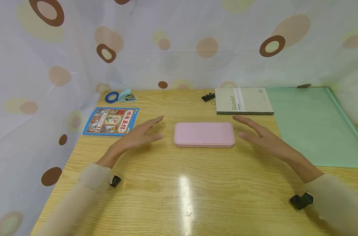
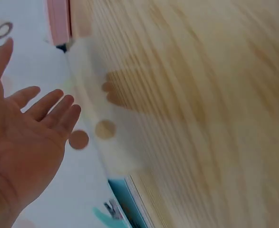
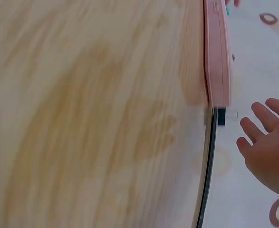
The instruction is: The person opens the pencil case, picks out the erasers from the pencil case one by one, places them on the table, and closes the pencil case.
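A pink flat case (image 1: 204, 134) with rounded corners lies closed on the wooden table, between the two hands. My left hand (image 1: 138, 135) hovers to the left of the case, fingers extended and holding nothing. On the other side, my right hand (image 1: 263, 137) is held over the table with fingers spread and its fingertips close to the case's right end. The left wrist view shows the left palm (image 2: 30, 142) bare, with one end of the pink case (image 2: 59, 21) at the top. In the right wrist view the right hand (image 3: 270, 142) holds nothing either.
Behind the left hand lies a blue-edged picture book (image 1: 111, 121), with a light blue stapler (image 1: 127, 96) and a blue tape roll (image 1: 112, 97) beyond it. A black binder clip (image 1: 208, 97) sits beside a notebook (image 1: 245, 101) at the back. A green mat (image 1: 317, 126) covers the right side.
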`<state>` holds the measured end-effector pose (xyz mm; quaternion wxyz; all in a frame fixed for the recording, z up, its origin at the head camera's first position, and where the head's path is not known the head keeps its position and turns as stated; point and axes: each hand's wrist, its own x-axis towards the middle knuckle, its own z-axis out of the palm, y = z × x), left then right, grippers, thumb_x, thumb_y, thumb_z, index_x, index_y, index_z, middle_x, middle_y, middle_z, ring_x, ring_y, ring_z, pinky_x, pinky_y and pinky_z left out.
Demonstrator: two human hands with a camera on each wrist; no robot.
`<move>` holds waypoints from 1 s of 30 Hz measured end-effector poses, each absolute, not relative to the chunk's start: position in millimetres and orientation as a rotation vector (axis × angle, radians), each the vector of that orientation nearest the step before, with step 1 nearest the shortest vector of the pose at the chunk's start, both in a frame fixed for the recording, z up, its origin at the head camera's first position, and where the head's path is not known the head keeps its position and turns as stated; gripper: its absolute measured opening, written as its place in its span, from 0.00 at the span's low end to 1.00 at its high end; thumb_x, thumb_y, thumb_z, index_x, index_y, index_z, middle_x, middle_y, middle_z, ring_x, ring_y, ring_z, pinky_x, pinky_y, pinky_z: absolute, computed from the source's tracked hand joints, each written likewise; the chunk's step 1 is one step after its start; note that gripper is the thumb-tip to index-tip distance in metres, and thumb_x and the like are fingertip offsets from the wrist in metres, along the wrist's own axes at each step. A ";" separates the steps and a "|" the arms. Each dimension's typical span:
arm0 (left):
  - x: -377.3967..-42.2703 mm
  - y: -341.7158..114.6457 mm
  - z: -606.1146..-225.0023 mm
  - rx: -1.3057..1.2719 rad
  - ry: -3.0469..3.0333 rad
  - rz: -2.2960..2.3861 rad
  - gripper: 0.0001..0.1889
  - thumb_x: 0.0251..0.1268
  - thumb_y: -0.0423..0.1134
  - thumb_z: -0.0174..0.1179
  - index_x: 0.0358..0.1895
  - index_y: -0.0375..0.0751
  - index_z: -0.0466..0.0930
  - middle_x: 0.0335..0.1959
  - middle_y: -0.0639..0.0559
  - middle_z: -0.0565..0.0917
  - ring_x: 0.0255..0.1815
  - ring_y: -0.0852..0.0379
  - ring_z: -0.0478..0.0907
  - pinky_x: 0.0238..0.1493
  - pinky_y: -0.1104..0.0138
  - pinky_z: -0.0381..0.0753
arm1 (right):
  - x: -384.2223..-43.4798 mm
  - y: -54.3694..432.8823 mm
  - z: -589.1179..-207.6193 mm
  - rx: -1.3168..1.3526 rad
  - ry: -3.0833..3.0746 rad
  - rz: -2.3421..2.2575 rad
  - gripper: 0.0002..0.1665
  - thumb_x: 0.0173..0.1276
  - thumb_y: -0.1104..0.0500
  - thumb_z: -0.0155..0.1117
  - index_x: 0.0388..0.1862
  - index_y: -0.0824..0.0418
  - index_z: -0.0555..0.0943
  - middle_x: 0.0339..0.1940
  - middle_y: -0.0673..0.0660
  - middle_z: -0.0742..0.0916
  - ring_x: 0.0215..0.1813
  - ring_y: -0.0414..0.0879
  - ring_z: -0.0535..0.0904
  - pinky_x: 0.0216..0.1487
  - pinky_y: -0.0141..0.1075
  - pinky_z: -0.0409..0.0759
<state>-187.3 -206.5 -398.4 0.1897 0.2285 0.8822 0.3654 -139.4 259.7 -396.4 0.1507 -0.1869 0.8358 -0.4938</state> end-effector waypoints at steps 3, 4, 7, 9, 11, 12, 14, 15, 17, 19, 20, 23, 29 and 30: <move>-191.0 -188.0 -404.0 0.709 2.483 0.986 0.46 0.71 0.60 0.64 0.85 0.60 0.50 0.82 0.51 0.60 0.80 0.42 0.60 0.76 0.43 0.61 | -142.6 240.6 -402.6 -0.595 2.413 -1.385 0.37 0.81 0.54 0.60 0.84 0.44 0.61 0.85 0.50 0.60 0.85 0.56 0.48 0.75 0.70 0.51; -192.1 -182.3 -405.8 0.731 2.486 0.971 0.47 0.70 0.59 0.66 0.85 0.58 0.50 0.81 0.49 0.62 0.79 0.44 0.61 0.76 0.44 0.61 | -144.0 234.2 -404.8 -0.631 2.419 -1.365 0.37 0.80 0.54 0.63 0.83 0.46 0.63 0.84 0.51 0.62 0.85 0.57 0.50 0.76 0.68 0.51; -194.5 -167.4 -411.7 0.795 2.491 0.915 0.51 0.65 0.58 0.71 0.85 0.55 0.51 0.78 0.48 0.66 0.77 0.48 0.62 0.76 0.48 0.62 | -146.9 216.6 -409.9 -0.753 2.414 -1.306 0.36 0.76 0.56 0.68 0.80 0.51 0.69 0.82 0.54 0.68 0.84 0.57 0.55 0.78 0.62 0.53; -195.5 -159.2 -415.0 0.829 2.489 0.878 0.52 0.63 0.57 0.73 0.85 0.53 0.51 0.79 0.48 0.64 0.77 0.49 0.61 0.75 0.49 0.63 | -149.0 206.9 -412.9 -0.839 2.411 -1.264 0.35 0.74 0.57 0.70 0.77 0.54 0.72 0.80 0.55 0.71 0.83 0.57 0.57 0.78 0.60 0.53; -196.4 -152.2 -417.7 0.851 2.487 0.843 0.53 0.63 0.58 0.73 0.85 0.54 0.50 0.80 0.49 0.62 0.76 0.50 0.61 0.75 0.51 0.63 | -150.2 199.9 -414.3 -0.904 2.420 -1.220 0.34 0.73 0.59 0.71 0.76 0.56 0.74 0.80 0.56 0.71 0.83 0.58 0.57 0.78 0.60 0.54; -196.8 -149.0 -418.6 0.861 2.489 0.827 0.54 0.62 0.58 0.73 0.85 0.54 0.50 0.80 0.49 0.60 0.77 0.50 0.60 0.75 0.52 0.63 | -151.3 197.2 -415.1 -0.935 2.432 -1.194 0.33 0.73 0.59 0.71 0.76 0.56 0.75 0.80 0.56 0.72 0.83 0.58 0.57 0.79 0.60 0.53; -197.7 -143.5 -419.5 0.870 2.498 0.800 0.54 0.62 0.58 0.74 0.86 0.53 0.49 0.81 0.48 0.58 0.76 0.50 0.61 0.75 0.52 0.64 | -153.3 193.0 -416.0 -0.992 2.457 -1.135 0.33 0.73 0.60 0.70 0.75 0.57 0.75 0.80 0.56 0.71 0.83 0.59 0.56 0.79 0.61 0.52; -198.1 -141.1 -419.6 0.866 2.501 0.793 0.55 0.61 0.58 0.74 0.85 0.53 0.50 0.80 0.48 0.58 0.75 0.50 0.62 0.75 0.53 0.64 | -154.3 191.1 -416.1 -1.013 2.459 -1.117 0.33 0.73 0.60 0.70 0.76 0.58 0.74 0.81 0.57 0.70 0.84 0.60 0.55 0.79 0.61 0.51; -199.8 -136.7 -418.4 0.864 2.514 0.770 0.56 0.60 0.57 0.75 0.85 0.51 0.50 0.78 0.47 0.59 0.74 0.49 0.64 0.75 0.53 0.65 | -157.5 188.2 -415.6 -1.036 2.457 -1.086 0.33 0.72 0.62 0.70 0.76 0.57 0.74 0.81 0.56 0.69 0.84 0.60 0.54 0.80 0.61 0.50; -201.3 -133.3 -417.1 0.867 2.531 0.748 0.56 0.58 0.56 0.77 0.85 0.49 0.51 0.76 0.46 0.61 0.73 0.48 0.66 0.74 0.53 0.66 | -159.8 185.9 -414.7 -1.046 2.451 -1.072 0.34 0.72 0.62 0.69 0.76 0.56 0.74 0.82 0.56 0.69 0.84 0.59 0.53 0.80 0.61 0.49; -202.0 -132.0 -416.6 0.872 2.538 0.739 0.56 0.58 0.56 0.77 0.84 0.48 0.52 0.75 0.45 0.62 0.72 0.48 0.67 0.73 0.53 0.67 | -160.8 185.0 -414.6 -1.044 2.448 -1.071 0.34 0.71 0.63 0.70 0.76 0.56 0.74 0.82 0.55 0.69 0.84 0.59 0.53 0.80 0.61 0.49; -204.6 -129.4 -416.5 0.902 2.559 0.718 0.55 0.55 0.56 0.79 0.83 0.47 0.56 0.73 0.45 0.65 0.69 0.48 0.70 0.71 0.53 0.70 | -162.8 184.3 -415.4 -1.038 2.449 -1.069 0.35 0.70 0.63 0.70 0.75 0.55 0.75 0.82 0.55 0.69 0.84 0.59 0.54 0.80 0.60 0.49; -212.4 -127.9 -415.8 0.946 2.564 0.721 0.54 0.50 0.57 0.81 0.79 0.46 0.62 0.69 0.46 0.69 0.66 0.49 0.72 0.70 0.54 0.71 | -165.6 186.6 -417.8 -1.024 2.456 -1.109 0.32 0.72 0.64 0.69 0.74 0.54 0.77 0.81 0.54 0.70 0.84 0.58 0.56 0.80 0.59 0.50; -213.6 -127.6 -415.1 0.946 2.559 0.723 0.54 0.50 0.57 0.81 0.79 0.46 0.63 0.69 0.46 0.69 0.66 0.49 0.72 0.70 0.54 0.71 | -165.8 187.0 -418.0 -1.018 2.457 -1.121 0.31 0.73 0.63 0.68 0.74 0.54 0.77 0.80 0.55 0.71 0.84 0.58 0.56 0.80 0.60 0.51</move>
